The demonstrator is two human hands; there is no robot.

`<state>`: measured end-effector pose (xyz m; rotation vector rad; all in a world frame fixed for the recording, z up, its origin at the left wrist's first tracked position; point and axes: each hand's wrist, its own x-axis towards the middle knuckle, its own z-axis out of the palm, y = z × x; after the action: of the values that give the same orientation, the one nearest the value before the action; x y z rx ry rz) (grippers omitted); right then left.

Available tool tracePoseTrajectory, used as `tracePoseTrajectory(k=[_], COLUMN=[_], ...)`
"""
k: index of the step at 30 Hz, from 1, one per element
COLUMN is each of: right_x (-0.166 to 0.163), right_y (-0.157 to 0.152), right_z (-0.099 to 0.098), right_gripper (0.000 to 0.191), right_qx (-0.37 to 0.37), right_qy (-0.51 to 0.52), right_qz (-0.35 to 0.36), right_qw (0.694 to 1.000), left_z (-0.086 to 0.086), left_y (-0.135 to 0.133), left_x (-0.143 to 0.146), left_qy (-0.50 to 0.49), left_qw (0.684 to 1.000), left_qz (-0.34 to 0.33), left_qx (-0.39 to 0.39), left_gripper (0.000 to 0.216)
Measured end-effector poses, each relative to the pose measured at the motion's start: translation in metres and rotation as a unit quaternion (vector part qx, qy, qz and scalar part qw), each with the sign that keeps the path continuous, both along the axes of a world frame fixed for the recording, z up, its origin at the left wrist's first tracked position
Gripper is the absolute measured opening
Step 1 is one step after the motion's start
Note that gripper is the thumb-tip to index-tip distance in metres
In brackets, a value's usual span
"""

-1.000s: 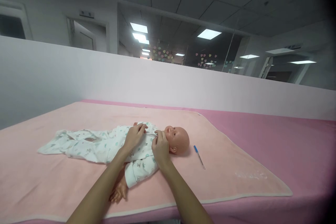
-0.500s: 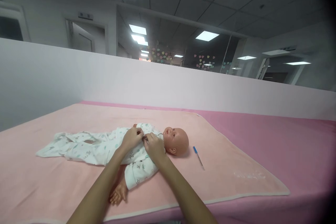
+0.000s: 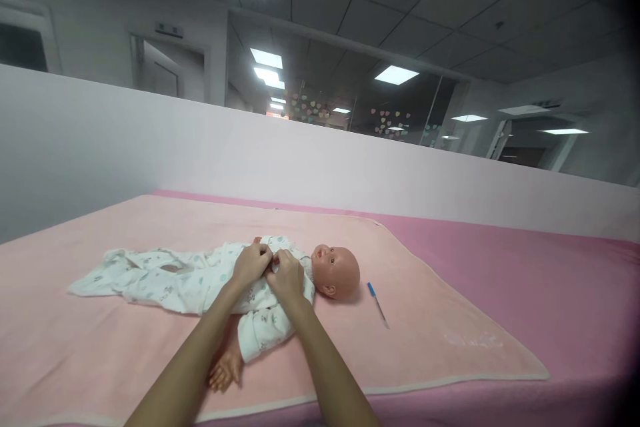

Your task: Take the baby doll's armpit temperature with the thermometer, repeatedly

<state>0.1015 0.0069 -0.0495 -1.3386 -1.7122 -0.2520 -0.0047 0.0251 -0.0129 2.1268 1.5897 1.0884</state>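
A baby doll (image 3: 340, 272) lies on its back with its head to the right, dressed in a white printed romper (image 3: 175, 283). Over the chest, my left hand (image 3: 254, 261) is closed, its fingertips pinching the front of the romper. My right hand (image 3: 287, 275) is closed on the same cloth just to the right, between the other hand and the doll's neck. The fingertips of both hands almost meet, and the small piece of cloth or fastening between them is too small to make out. One doll hand (image 3: 226, 370) sticks out of the near sleeve.
Beneath the doll is a peach blanket (image 3: 425, 340) with a pale edge, spread over a pink surface (image 3: 500, 260). A pen with a blue cap (image 3: 371, 289) lies to the right of the doll's head. Behind stands a low white wall (image 3: 300, 160) with glass above.
My right hand has shifted slightly left and turned, baring more of the romper near the neck. My left hand stays almost where it was. The view has tilted a little.
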Motion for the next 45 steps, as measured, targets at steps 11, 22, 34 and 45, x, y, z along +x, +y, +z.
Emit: tracePoseTrajectory(k=[11,22,34,45], right_x=[0.0,0.002,0.001,0.002], right_y=[-0.004,-0.011,-0.012,-0.011], right_z=[-0.008,-0.005,-0.005,-0.007], right_gripper=[0.011,0.01,0.006,0.005], right_qx=[0.048,0.034,0.03,0.044], right_qy=[0.027,0.01,0.017,-0.002], right_qz=[0.015,-0.019,-0.016,-0.025], right_qw=[0.998,0.999,0.999,0.999], left_z=[-0.002,-0.005,-0.003,-0.003], left_y=[0.001,0.004,0.003,0.005], left_x=[0.0,-0.001,-0.001,-0.001], left_qy=[-0.062,-0.1,-0.096,-0.109], left_qw=[0.998,0.994,0.995,0.993], left_qz=[-0.006,-0.039,-0.029,-0.045], left_qx=[0.01,0.016,0.001,0.002], left_gripper=[0.024,0.024,0.023,0.022])
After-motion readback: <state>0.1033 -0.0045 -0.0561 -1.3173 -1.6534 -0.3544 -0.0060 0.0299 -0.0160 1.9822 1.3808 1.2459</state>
